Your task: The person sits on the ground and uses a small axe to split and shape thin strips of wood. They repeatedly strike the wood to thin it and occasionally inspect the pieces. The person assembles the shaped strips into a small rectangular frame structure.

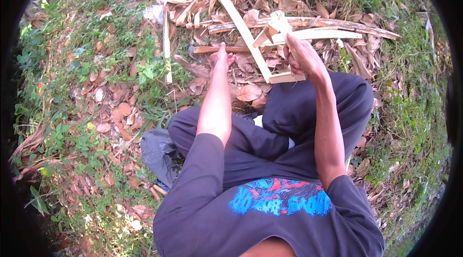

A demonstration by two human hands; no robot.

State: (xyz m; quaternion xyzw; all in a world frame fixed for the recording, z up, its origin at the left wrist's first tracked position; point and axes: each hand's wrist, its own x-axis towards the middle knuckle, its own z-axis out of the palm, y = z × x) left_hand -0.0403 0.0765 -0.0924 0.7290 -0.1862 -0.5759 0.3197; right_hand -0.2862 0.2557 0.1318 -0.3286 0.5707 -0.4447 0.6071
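Observation:
My right hand [305, 58] is closed round a pale piece of wood [280, 21], held up above the ground. Its fingers partly cover the lower end of the piece. My left hand [222, 58] is held out with its fingers stretched, and nothing shows in it. Just beyond that hand lies a hammer [207, 50] with a brown wooden handle and its head to the left. Between my hands, a long pale wooden strip [245, 36] runs slantwise. A short pale wood piece [285, 78] meets its near end, beside my right knee.
Past my right hand lie a rough split branch [357, 24] and a pale curved wood strip [333, 34]. A thin upright strip [167, 49] and crumpled clear plastic [155, 13] are at the far left. A dark plastic bag [161, 153] rests by my left knee. Dry leaves and grass cover the ground.

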